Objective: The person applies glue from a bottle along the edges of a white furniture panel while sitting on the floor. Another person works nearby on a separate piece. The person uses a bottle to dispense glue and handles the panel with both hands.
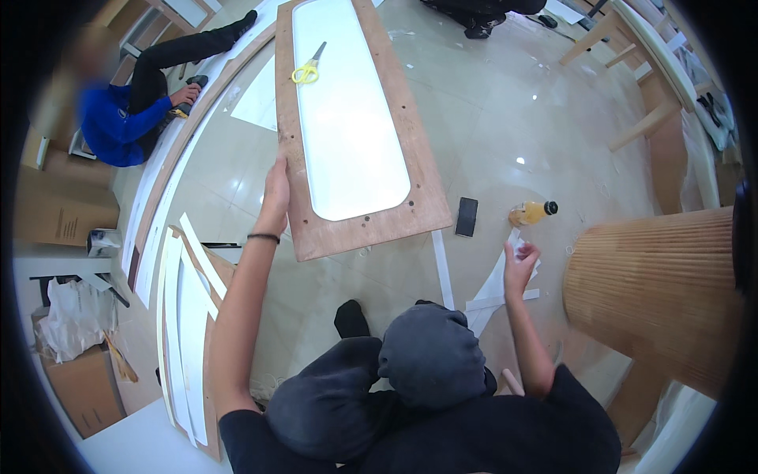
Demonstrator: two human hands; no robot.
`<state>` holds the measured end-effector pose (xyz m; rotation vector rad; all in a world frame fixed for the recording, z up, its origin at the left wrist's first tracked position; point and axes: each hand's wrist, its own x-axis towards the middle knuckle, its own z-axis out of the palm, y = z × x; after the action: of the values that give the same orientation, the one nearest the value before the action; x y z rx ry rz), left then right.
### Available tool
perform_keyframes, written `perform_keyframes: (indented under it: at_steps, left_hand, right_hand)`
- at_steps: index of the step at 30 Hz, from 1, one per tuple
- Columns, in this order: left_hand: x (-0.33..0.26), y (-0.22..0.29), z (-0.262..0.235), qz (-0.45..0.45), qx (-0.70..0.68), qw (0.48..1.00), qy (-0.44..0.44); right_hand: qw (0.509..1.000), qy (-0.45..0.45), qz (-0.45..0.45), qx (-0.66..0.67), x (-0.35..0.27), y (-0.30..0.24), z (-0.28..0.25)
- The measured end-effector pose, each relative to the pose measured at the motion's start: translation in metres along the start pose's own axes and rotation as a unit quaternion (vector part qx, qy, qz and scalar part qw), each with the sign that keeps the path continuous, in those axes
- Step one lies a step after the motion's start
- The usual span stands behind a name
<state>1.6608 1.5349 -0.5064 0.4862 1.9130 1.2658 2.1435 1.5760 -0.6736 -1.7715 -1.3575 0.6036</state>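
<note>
A long wooden panel [359, 229] with a white rounded inset lies on the pale floor in front of me. My left hand [276, 189] grips its left edge near the close end. Yellow-handled scissors [308, 69] rest on the white inset at the far end. My right hand [521, 257] is raised to the right and pinches a strip of white peeled film [493, 284] that trails down to the floor. My knees in dark trousers show at the bottom of the view.
A black phone [467, 216] and a bottle of orange drink [533, 212] lie right of the panel. A ribbed wooden cylinder [655, 292] stands at right. More panels [185, 316] lean at left. A person in blue [118, 118] sits far left. Cardboard boxes [55, 213] at left.
</note>
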Motion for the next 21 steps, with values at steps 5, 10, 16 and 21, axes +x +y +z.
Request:
perform_keyframes:
  at_steps: [5,10,16,21]
  left_hand:
    - [0.071,0.028,-0.002,-0.042,0.028,0.998,0.026]
    - [0.113,0.038,0.016,-0.019,-0.001,0.999,0.05]
    - [0.106,0.038,0.03,0.046,0.208,0.959,0.188]
    - [0.103,0.046,0.03,0.04,0.212,0.959,0.182]
  right_hand:
    - [0.901,-0.309,0.086,0.293,0.071,-0.147,0.076]
    - [0.86,-0.427,0.139,0.244,0.174,-0.286,0.215]
    - [0.841,-0.48,0.092,0.233,0.187,-0.329,0.249]
    - [0.839,-0.496,0.072,0.211,0.195,-0.324,0.245]
